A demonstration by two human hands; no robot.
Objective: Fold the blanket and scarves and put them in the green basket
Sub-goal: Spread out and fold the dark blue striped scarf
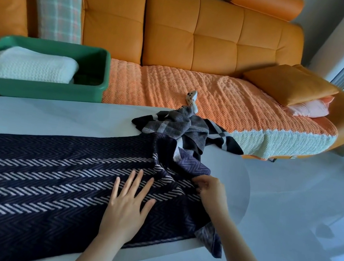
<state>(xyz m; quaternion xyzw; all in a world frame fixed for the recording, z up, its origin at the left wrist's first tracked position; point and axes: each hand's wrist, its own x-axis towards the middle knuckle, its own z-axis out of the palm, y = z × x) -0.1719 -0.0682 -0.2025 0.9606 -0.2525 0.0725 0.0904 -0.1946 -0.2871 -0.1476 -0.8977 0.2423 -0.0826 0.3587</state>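
A navy, pale-striped herringbone scarf (35, 176) is being pressed flat on the table (56, 116) by the spread left hand (127, 206) and pinched at its crumpled 3 o'clock end by the right hand (209, 192).

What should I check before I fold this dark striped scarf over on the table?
1. Left hand flat on the dark scarf, pinning it: ok.
2. Right hand pinches the scarf's bunched end: ok.
3. Scarf smooth on the table: not ok; the right end is crumpled and a corner hangs over the edge.
4. Grey plaid scarf clear of it: not ok; it lies heaped against the dark scarf's end.
5. Room in the green basket: ok; the white blanket fills the left part only.
6. Scarf's left end straight: cannot tell; it runs out of view.
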